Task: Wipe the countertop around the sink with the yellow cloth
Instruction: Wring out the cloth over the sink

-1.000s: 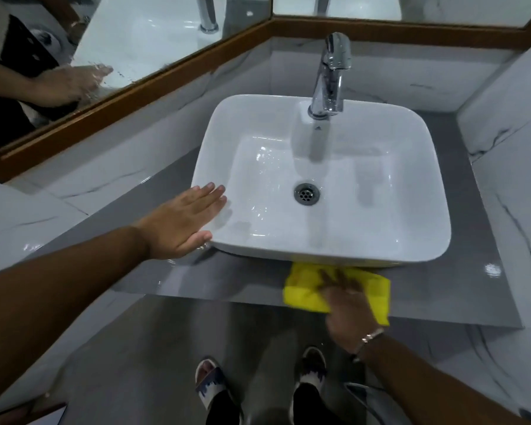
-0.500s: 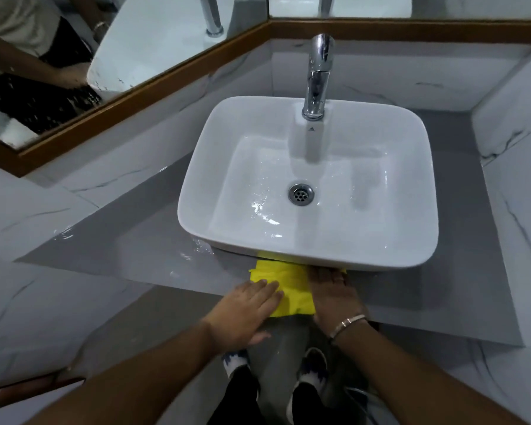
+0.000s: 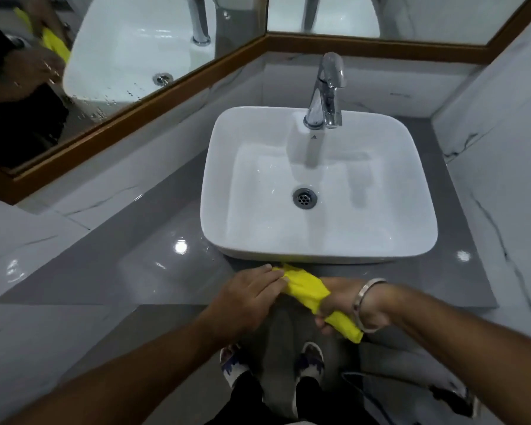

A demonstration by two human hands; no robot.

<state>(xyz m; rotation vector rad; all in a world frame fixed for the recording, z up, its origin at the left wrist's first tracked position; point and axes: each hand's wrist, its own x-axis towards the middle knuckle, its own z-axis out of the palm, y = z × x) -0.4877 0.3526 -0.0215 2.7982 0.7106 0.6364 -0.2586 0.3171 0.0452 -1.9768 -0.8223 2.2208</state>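
Yellow cloth point(image 3: 307, 288): bunched, lower centre, just below sink point(image 3: 319, 250), over the desk point(image 3: 135, 271) edge; long axis upper-left to lower-right. Left hand point(image 3: 252, 297) pinches upper end; right hand point(image 3: 347, 305) grips lower end.

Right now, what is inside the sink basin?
Inside the white sink only the metal drain shows, with the faucet standing on its back rim. No cloth lies in it.
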